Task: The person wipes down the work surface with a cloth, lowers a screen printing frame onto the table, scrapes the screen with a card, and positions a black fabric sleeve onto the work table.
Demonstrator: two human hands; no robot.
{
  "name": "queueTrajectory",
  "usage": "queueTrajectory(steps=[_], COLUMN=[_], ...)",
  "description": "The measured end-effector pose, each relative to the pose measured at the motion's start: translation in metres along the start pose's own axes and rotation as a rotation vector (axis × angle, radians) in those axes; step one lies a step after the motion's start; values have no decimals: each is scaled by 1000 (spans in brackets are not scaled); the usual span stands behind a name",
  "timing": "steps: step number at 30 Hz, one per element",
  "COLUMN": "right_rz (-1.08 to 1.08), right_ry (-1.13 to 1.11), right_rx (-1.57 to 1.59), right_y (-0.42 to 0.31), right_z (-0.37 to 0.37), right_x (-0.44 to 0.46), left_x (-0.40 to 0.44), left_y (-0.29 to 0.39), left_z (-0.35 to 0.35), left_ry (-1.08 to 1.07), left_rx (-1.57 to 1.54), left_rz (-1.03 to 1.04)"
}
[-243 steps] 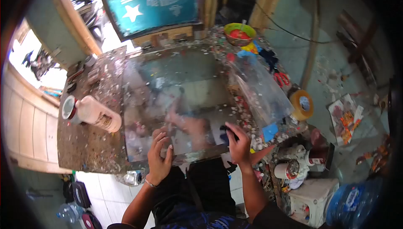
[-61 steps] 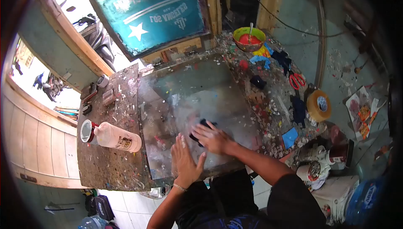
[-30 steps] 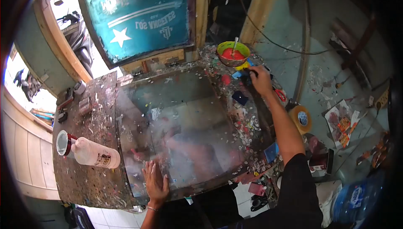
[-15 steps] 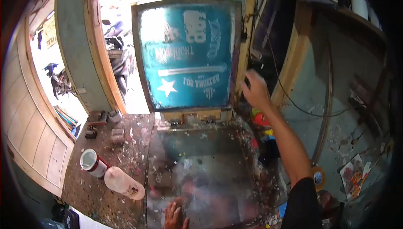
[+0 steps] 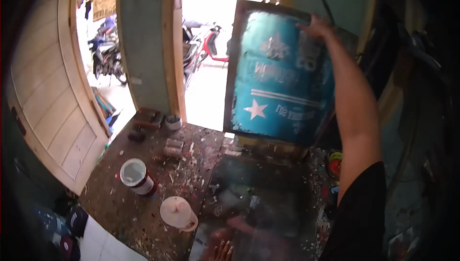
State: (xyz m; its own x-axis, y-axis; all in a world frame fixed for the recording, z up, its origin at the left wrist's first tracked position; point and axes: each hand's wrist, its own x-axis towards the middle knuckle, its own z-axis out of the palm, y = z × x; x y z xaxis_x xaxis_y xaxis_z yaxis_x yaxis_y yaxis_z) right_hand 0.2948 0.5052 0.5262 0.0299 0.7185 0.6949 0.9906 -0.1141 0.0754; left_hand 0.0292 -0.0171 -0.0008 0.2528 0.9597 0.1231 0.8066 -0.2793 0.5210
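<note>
A screen-printing frame point(image 5: 275, 76) with teal mesh and pale lettering and a star stands raised at the far side of the bench. My right hand point(image 5: 317, 27) grips its upper edge near the right corner, slightly blurred. Only the fingers of my left hand point(image 5: 223, 251) show, at the bottom, stretched out over the dark, glossy plate point(image 5: 268, 189) in front of the frame; the rest of that hand lies outside the view. A plastic bottle point(image 5: 178, 213) and an open paint can point(image 5: 137, 177) stand left of the plate.
The paint-spattered bench point(image 5: 115, 198) carries a small block point(image 5: 173, 148) and a small tub point(image 5: 173, 122) along its back. To the left is a wooden door point(image 5: 48, 79); motorcycles point(image 5: 108, 57) stand outside. A red and yellow container point(image 5: 334, 164) is on the right.
My right hand has gone from beside the frame up to its upper edge and taken hold of it. The head view has turned left, shifting the scene rightward. My left hand stays low.
</note>
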Motion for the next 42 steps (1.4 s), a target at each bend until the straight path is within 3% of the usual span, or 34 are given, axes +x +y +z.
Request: queueTrajectory(steps=[3, 7, 10, 11, 14, 16, 18, 20, 21, 23, 26, 28, 30, 33, 36, 42], right_rz=[-36, -323, -334, -333, -462, -498, -526, -473, -473, -499, -491, -478, -461, -394, -380, -385], right_ry=[101, 281, 266, 214, 295, 399, 524, 411, 425, 344, 269, 268, 254, 206, 301, 317], right_rx=[-8, -61, -49, -76, 10, 72, 123, 222, 215, 233, 375, 401, 431, 534, 492, 480], right_y=[16, 62, 57, 54, 64, 64, 64, 59, 53, 37, 20, 11, 6, 0, -11, -21], right_z=[20, 21, -30, -47, -80, -88, -104, -121, -135, -161, -192, -203, -207, -211, -218, -222], right_x=[6, 34, -14, -29, -57, -91, -128, -164, -186, -239, -304, -334, -351, -366, -387, -450], left_x=[-3, 3, 5, 0, -3, 22, 48, 70, 78, 90, 92, 113, 141, 190, 235, 286], left_y=[1, -8, -18, -28, -27, -54, -82, -81, -86, -97, -84, -107, -134, -155, -192, -216], left_z=[-5, 0, -1, 4, -26, -46, -72, -96, -103, -108, -122, -120, -122, -140, -144, -143], left_ry=[8, 138, 262, 314, 557, 833, 853, 920, 930, 707, 782, 840, 1052, 1167, 1164, 1148], left_rx=[-110, -229, -260, -412, -726, -946, -854, -244, -249, -598, -698, -763, -500, -440, -240, -353], left_rz=[-7, 11, 6, -69, -425, -359, -254, -288, -277, -181, -308, -242, -197, -79, -84, -227])
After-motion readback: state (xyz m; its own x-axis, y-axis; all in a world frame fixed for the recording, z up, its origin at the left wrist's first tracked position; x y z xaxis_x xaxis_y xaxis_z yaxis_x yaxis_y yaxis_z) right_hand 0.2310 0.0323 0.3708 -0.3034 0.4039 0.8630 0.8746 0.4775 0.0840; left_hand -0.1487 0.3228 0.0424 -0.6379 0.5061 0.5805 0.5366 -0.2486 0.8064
